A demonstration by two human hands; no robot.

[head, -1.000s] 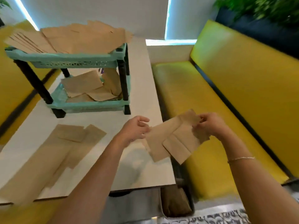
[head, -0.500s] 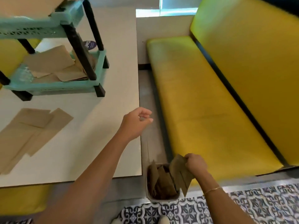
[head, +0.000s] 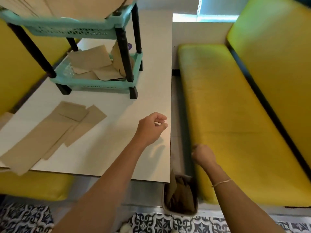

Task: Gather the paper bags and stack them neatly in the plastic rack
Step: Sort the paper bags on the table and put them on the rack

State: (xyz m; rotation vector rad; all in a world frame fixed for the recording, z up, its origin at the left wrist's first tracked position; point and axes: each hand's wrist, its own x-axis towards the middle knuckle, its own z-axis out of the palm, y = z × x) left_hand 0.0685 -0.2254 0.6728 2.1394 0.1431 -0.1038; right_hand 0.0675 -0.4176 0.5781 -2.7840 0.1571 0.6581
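Observation:
A teal plastic rack (head: pixel 94 84) with black legs stands on the white table (head: pixel 151 78). Brown paper bags lie jumbled on its lower shelf (head: pixel 90 63), and more lie on its top shelf (head: pixel 75 5). Several flat paper bags (head: pixel 50 132) lie overlapping on the table's left part. My left hand (head: pixel 149 128) hovers over the table's right edge, fingers loosely curled, holding nothing. My right hand (head: pixel 202 153) is beside the yellow seat, fingers closed, with nothing visible in it. Below it, a bin (head: pixel 180 199) on the floor holds crumpled paper bags.
A yellow bench seat (head: pixel 235 115) with backrest runs along the right. Another yellow seat (head: pixel 33 184) shows under the table's near-left edge. Patterned floor tiles (head: pixel 25 219) lie at the bottom. A narrow gap separates the table from the right bench.
My right hand lowered the paper bags into the floor bin, let them go and rose empty. My left hand released the bags and stayed over the table edge.

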